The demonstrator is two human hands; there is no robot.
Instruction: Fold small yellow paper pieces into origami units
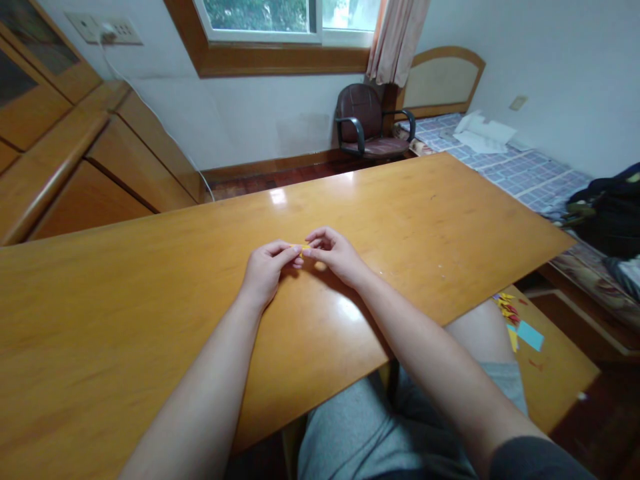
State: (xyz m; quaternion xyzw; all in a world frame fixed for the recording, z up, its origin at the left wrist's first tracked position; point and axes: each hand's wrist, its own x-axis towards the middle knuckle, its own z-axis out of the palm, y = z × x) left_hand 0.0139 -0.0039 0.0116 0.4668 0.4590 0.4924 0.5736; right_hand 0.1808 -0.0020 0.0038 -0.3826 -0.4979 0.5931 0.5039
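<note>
A small piece of folded yellow paper [305, 248] is pinched between my two hands, just above the wooden table [150, 320]. My left hand [267, 270] grips its left end between thumb and fingers. On the other side, my right hand [335, 253] holds the right end with thumb and fingertips. Fingers cover most of the paper, so its folded shape is hard to make out.
To my right, a lower wooden surface [565, 393] bears several small yellow and red folded paper pieces [507, 310] and a light blue paper sheet [530, 335]. Beyond the table stand a brown armchair [361, 117] and a bed [530, 170] with a dark bag [610, 213].
</note>
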